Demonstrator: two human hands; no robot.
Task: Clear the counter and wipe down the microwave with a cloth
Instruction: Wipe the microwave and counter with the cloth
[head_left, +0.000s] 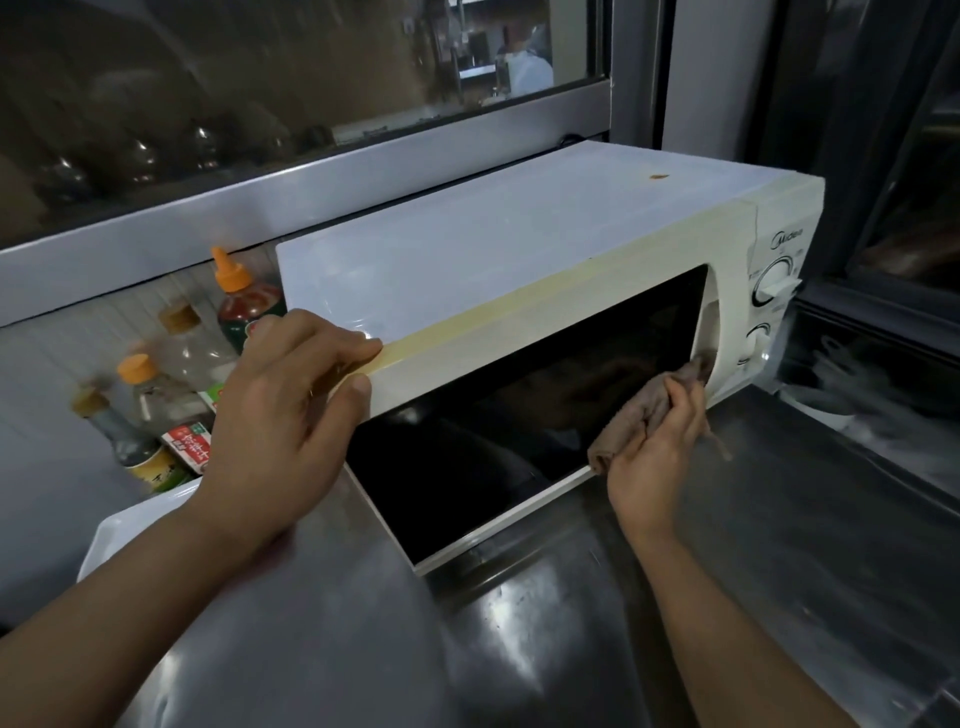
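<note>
A white microwave with a dark glass door stands on the steel counter. My left hand grips its top front left corner, fingers over the top edge and thumb on the front. My right hand holds a crumpled brown cloth and presses it against the right end of the door, beside the door's handle recess. Two dials sit on the control panel at the far right. A small brown spot marks the microwave's top near the back.
Several sauce bottles crowd the corner left of the microwave, against the wall. A white tray lies below them, partly under my left forearm. A window ledge runs behind. A dark sink area lies to the right.
</note>
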